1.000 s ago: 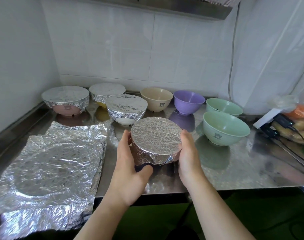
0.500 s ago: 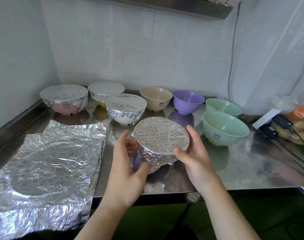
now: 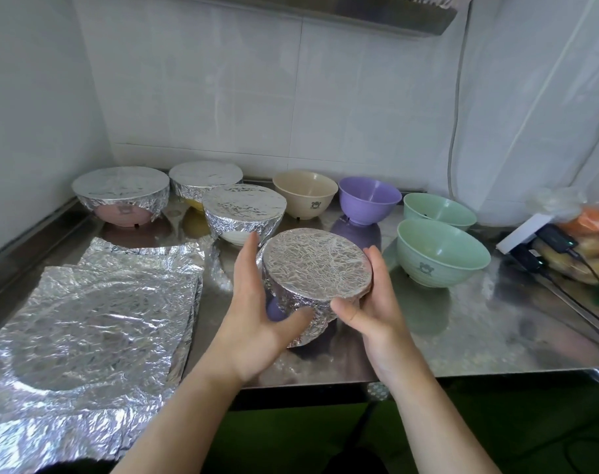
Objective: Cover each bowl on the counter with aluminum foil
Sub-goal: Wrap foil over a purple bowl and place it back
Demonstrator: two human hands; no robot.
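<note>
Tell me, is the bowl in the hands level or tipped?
Tipped: the foil-covered purple bowl leans toward the camera, its foil top facing it, held between left hand and right hand.

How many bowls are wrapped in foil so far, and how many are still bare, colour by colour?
Foil-covered bowls: 4, the held bowl in the left hand and right hand, plus three at back left
Bare beige bowl: 1
Bare purple bowl: 1
Bare green bowls: 2
Total: 8 bowls

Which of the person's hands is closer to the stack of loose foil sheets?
Left. The left hand holds the foil-covered bowl on the side facing the foil sheets; the right hand holds the bowl's far side.
</note>
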